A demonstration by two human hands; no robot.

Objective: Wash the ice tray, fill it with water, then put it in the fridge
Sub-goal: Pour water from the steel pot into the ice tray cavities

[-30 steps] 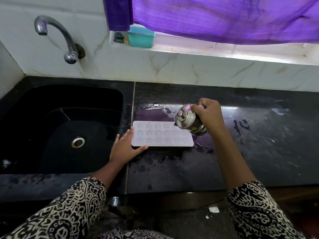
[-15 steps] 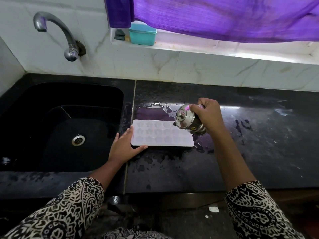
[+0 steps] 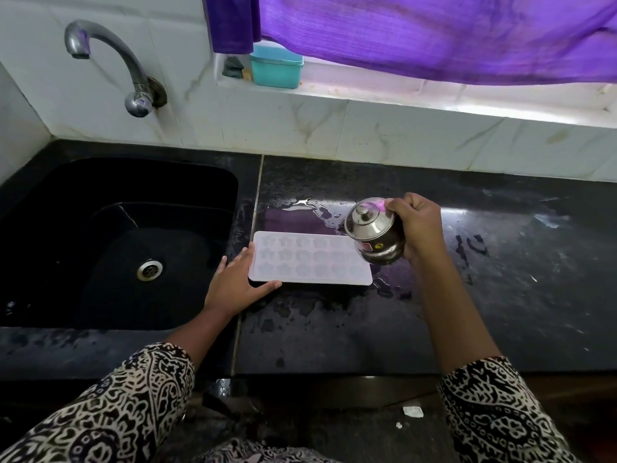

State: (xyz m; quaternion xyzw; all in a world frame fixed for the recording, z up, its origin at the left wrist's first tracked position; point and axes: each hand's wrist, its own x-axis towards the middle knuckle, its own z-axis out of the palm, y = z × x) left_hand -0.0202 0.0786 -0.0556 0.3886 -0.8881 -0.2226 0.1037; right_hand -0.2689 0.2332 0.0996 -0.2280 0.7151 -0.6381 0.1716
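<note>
Here, left hand flat against ice tray beside sink; right hand grips steel pot above it.

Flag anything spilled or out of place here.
Yes: water is spilled on the counter, pooled behind the ice tray and in patches at its right end and front. The lidded steel pot in the right hand is tipped over the tray's right end; no stream is visible. The left hand rests flat at the tray's left edge.

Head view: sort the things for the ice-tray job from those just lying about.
In the job: ice tray, steel pot tilted over it in the right hand, left hand on the tray's edge, tap, sink.
Lying about: teal box, purple curtain, paper scrap.
</note>
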